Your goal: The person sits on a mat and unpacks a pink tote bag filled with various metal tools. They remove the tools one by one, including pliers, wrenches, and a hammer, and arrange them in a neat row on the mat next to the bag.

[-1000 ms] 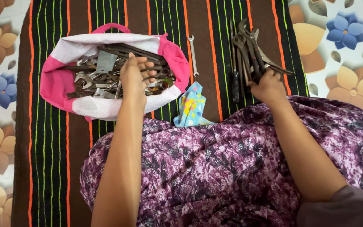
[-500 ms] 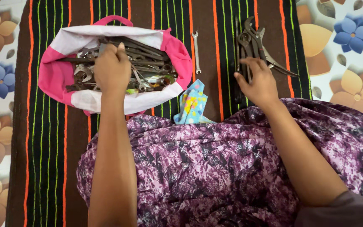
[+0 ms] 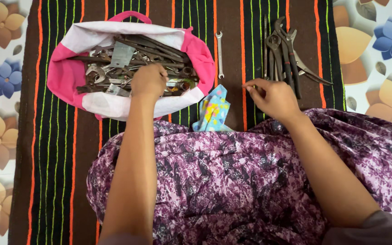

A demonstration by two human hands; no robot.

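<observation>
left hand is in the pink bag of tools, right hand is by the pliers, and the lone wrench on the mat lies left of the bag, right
Not quite. In the head view the lone wrench lies to the right of the pink bag, between it and the pliers. The rest holds: the left hand is in the bag among the tools, and the right hand is by the pliers.

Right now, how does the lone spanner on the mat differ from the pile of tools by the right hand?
The lone spanner is one slim, bright tool lying straight and apart; the pile of pliers and wrenches is several darker, bulkier tools bunched together and overlapping. No hand touches the spanner; the right hand rests at the pile's near end. Both lie on the striped mat, lengthwise along its stripes.
</observation>
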